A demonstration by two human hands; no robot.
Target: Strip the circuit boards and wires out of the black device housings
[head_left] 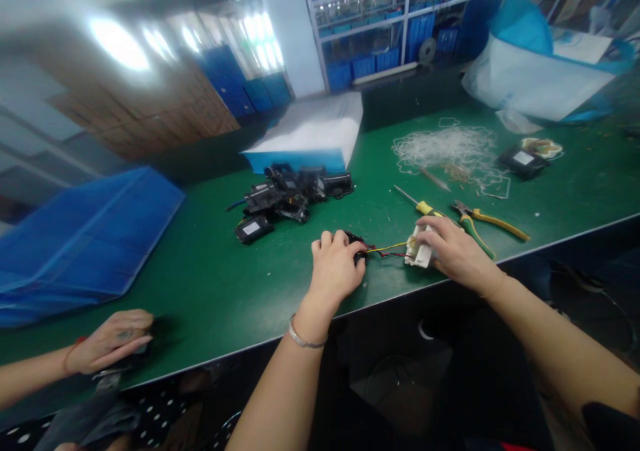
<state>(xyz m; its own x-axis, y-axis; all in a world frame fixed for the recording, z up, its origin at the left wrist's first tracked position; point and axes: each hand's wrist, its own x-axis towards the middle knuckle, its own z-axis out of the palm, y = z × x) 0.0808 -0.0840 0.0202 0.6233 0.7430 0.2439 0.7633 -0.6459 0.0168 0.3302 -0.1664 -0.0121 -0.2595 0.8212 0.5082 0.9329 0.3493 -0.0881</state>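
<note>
My left hand (337, 264) is closed over a black battery pack (356, 241) near the front edge of the green table. Yellow and red wires (387, 248) run from the pack to a white plastic housing (420, 248). Around that housing curl the fingers of my right hand (453, 248), gripping it from above. Just beyond my right hand lies a screwdriver (425, 208) with a yellow and black handle. Cutting pliers (487, 224) with green and yellow grips rest to its right. Most of the black pack is hidden under my left hand.
Black packs (283, 194) lie heaped before a white and blue box (310, 138). A tangle of white ties (450, 148) spreads at the back right, near another black pack (524, 161). A blue bin (90, 238) stands left. A co-worker's hand (123, 338) holds something dark.
</note>
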